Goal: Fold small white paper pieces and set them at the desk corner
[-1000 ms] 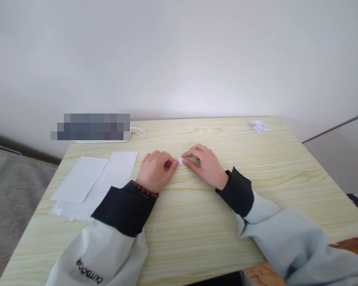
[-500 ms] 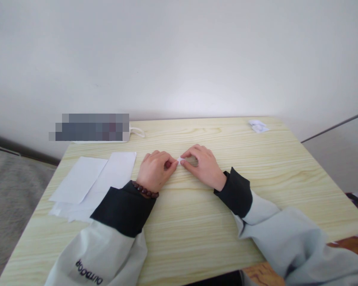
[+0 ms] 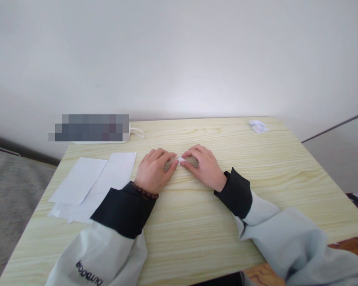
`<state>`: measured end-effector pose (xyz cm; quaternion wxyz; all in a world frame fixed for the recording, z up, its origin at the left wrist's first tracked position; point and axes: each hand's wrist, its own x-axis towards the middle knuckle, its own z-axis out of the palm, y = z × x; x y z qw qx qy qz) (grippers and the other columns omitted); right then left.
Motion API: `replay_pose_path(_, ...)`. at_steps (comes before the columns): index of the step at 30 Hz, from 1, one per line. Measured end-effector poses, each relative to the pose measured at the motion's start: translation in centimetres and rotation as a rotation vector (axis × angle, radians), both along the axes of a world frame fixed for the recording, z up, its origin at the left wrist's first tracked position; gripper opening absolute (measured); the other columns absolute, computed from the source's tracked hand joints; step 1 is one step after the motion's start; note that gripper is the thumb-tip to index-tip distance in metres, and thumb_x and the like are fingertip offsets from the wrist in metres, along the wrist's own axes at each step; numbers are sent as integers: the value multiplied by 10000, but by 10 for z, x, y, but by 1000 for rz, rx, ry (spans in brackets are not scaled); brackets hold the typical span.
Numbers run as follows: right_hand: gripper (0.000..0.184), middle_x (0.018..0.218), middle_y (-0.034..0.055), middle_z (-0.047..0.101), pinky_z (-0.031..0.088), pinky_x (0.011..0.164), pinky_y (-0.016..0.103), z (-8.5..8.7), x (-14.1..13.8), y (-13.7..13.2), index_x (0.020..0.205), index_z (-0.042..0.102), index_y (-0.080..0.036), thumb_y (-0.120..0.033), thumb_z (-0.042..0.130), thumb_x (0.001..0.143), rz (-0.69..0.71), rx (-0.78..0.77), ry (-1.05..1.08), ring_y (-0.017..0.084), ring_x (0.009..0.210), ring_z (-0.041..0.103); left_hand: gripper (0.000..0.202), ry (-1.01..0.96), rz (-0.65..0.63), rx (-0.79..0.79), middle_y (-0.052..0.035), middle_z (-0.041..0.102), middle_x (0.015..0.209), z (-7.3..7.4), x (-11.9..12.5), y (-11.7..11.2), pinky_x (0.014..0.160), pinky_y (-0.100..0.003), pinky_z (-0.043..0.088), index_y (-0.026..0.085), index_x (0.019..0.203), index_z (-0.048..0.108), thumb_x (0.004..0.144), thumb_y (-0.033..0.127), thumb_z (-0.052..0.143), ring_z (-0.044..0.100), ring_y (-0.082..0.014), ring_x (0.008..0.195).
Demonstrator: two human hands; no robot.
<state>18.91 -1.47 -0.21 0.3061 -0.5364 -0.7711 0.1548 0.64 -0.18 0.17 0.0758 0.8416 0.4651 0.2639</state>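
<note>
A small folded piece of white paper (image 3: 180, 160) sits between my fingertips, just above or on the wooden table; which of the two I cannot tell. My left hand (image 3: 155, 169), with a dark bead bracelet at the wrist, holds its left side between thumb and index finger. On the opposite side, my right hand (image 3: 203, 166) pinches the paper with thumb and index finger. Most of the paper is covered by the fingertips. Left of my left hand lies a pile of white paper sheets (image 3: 80, 178), partly overlapping.
Several small folded white papers (image 3: 258, 126) lie near the table's back right corner. A blurred-out object with a white base (image 3: 100, 141) and a white loop (image 3: 138, 132) stands at the back left. Behind the table (image 3: 179, 222) rises a white wall (image 3: 179, 59).
My left index finger has uncurled and now reaches straighter toward the paper, and the gap to its thumb is wider. The right hand and the sheets stay in place.
</note>
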Motion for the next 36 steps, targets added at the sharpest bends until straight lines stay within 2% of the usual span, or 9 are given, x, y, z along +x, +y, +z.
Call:
replay_pose_path(4,146,940,18,604,402,743,294,1,1,0,890,619,-218,-350,606,829,20,-14,74,150,814,555,245,-13,-21,75,-59,626,890,-3,-1,1,750,-339,467,203,951,701,834,371,565,539,-191,788)
replay_pose_path(8,169,923,4,612,391,707,290,1,1,0,892,593,-205,-341,639,803,2,-14,88,117,669,524,194,-71,-77,82,-45,662,903,-5,-2,3,756,-328,479,218,886,709,848,332,557,553,-186,812)
replay_pose_path(12,215,919,13,625,383,708,292,1,1,0,937,596,-195,-347,649,794,-18,-2,67,119,664,519,172,-142,-112,15,-41,690,871,-5,-3,3,781,-318,481,192,883,673,862,294,536,581,-187,859)
replay_pose_path(17,151,853,2,632,379,721,271,1,2,1,823,635,-209,-349,583,848,47,-7,69,131,751,548,175,-132,-68,-53,-33,674,796,-4,-2,2,726,-302,471,181,873,638,869,302,512,587,-174,790)
replay_pose_path(21,213,841,-2,640,371,692,266,2,3,1,810,646,-206,-389,552,865,65,-30,85,109,678,552,171,-129,-80,-56,-27,664,790,-3,-2,1,714,-286,468,187,903,628,854,321,534,588,-172,792)
replay_pose_path(25,240,782,-16,667,348,712,279,4,3,0,807,665,-220,-415,540,869,78,-33,52,112,676,572,179,-136,-80,-83,-25,665,786,-1,-2,1,707,-280,458,191,851,631,868,319,507,585,-167,782)
replay_pose_path(36,234,684,-28,685,365,605,237,3,3,1,769,695,-220,-406,575,845,72,-26,99,95,570,550,143,-247,-8,-166,-12,647,722,1,1,0,618,-239,457,183,799,660,796,311,596,565,-125,632)
